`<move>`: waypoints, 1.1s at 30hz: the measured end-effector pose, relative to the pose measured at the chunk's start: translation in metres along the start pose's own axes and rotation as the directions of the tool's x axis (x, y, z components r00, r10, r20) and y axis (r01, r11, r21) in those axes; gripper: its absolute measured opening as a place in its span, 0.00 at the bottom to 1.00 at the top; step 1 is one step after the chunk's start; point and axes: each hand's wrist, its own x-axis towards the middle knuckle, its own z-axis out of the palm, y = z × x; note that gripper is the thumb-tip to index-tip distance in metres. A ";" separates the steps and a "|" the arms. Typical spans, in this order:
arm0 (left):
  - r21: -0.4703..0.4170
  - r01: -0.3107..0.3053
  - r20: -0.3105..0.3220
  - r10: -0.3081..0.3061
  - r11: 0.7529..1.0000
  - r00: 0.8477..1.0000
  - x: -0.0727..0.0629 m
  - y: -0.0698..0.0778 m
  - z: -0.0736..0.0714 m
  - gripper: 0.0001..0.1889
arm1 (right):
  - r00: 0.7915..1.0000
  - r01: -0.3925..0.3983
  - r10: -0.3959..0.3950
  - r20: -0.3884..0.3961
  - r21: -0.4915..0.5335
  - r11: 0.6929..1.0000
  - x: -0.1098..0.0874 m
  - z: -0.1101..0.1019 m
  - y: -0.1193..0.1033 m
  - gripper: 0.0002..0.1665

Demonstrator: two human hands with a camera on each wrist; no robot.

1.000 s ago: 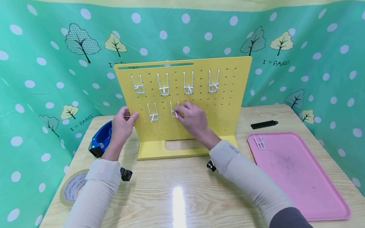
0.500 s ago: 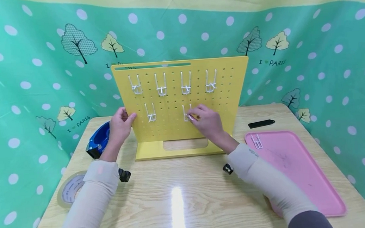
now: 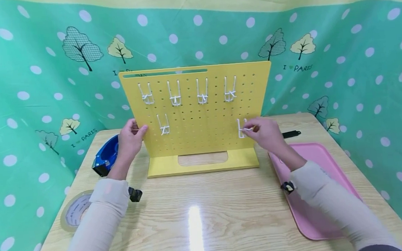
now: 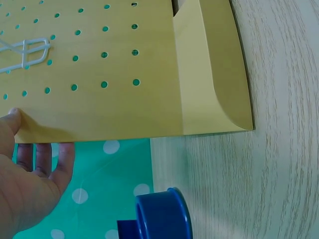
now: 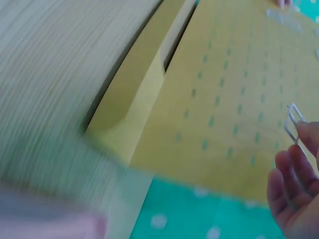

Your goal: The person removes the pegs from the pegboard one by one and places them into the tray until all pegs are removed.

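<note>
A yellow pegboard (image 3: 205, 137) stands upright on its base. My left hand (image 3: 128, 142) grips its left edge, thumb (image 4: 11, 122) on the front face and fingers behind the edge. Between thumb and fingertips, my right hand (image 3: 268, 134) pinches a white wire hook (image 3: 240, 129), which overlaps the board's lower right in the head view. The right wrist view shows that hook (image 5: 291, 122) in front of the perforated face. Several like it hang along the upper row, among them a white hook (image 3: 174, 94) left of the middle; one hook (image 3: 164, 125) hangs lower left.
A pink tray (image 3: 320, 152) lies at right, partly under my right forearm. Behind my right hand is a flat black item (image 3: 291, 134). On the left are a blue tape dispenser (image 3: 106, 157) and a tape roll (image 3: 67, 218). A polka-dot curtain (image 3: 194, 36) hangs behind.
My right hand has drawn the white hook from the board's lower middle across to its right side. The left hand keeps its hold on the edge. The view has shifted slightly.
</note>
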 end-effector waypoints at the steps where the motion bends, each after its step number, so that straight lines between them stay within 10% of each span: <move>1: 0.001 0.001 0.000 -0.001 1.000 1.000 0.000 0.000 0.000 0.22 | 1.000 -0.018 0.018 0.014 -0.004 1.000 -0.002 -0.006 0.008 0.07; 17: 0.018 -0.037 -0.002 0.037 0.999 0.999 0.001 -0.003 -0.001 0.23 | 0.946 -0.200 0.229 0.228 -0.144 0.969 -0.054 -0.072 0.124 0.10; 33: 0.008 -0.031 0.007 0.031 0.999 0.999 0.000 -0.004 -0.001 0.21 | 0.881 -0.277 0.331 0.337 -0.201 0.940 -0.080 -0.045 0.171 0.07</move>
